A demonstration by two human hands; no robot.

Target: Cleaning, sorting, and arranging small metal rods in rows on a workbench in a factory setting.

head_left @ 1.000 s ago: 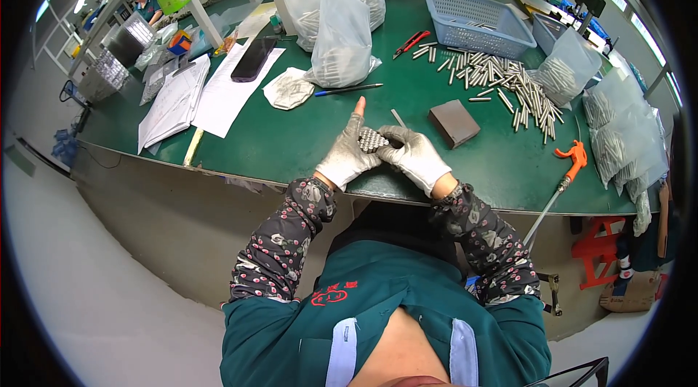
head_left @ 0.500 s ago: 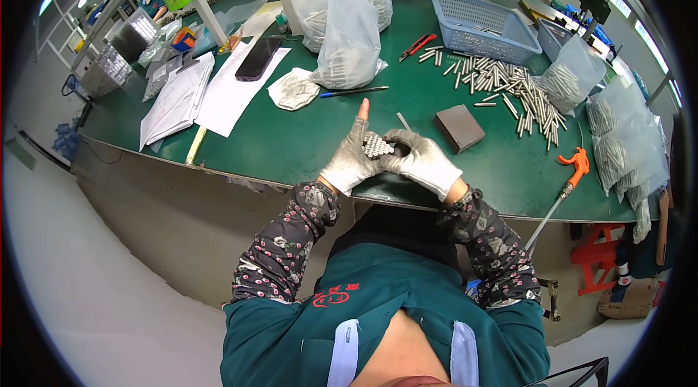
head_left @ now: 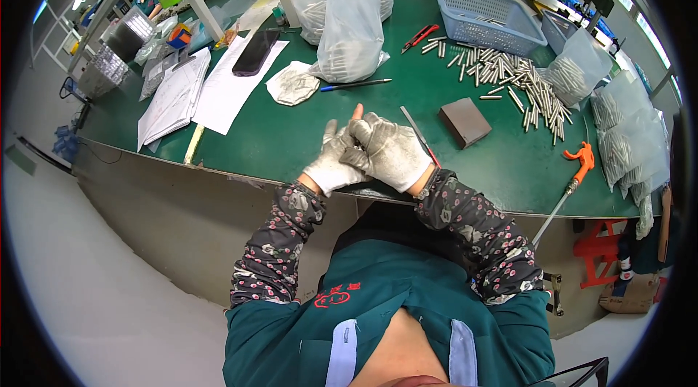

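Both my hands wear whitish fingerless-thumb work gloves with grey stains and meet at the near edge of the green table point(head_left: 291, 143). My left hand point(head_left: 329, 162) is closed around a bundle of short metal pins, which is hidden now and showed only in the earlier frame. Over it lies my right hand point(head_left: 395, 153), fingers curled across the left one; what they grip is covered. Just right of my right hand lies a thin metal strip tool point(head_left: 414, 127) with a red end. A brown rectangular block point(head_left: 465, 123) sits farther right.
Loose metal pins point(head_left: 534, 93) are heaped by a blue basket point(head_left: 487, 20). Pin-filled bags point(head_left: 345, 42) stand behind my hands; others point(head_left: 625, 132) line the right edge. A pen point(head_left: 356, 85), cloth point(head_left: 292, 83), red pliers point(head_left: 420, 37), phone point(head_left: 256, 53), papers point(head_left: 236, 93) and orange air gun point(head_left: 582, 162) lie around.
My right hand has moved left and up over my left hand, covering the pin ends that were showing. The strip tool beside it is now more exposed.
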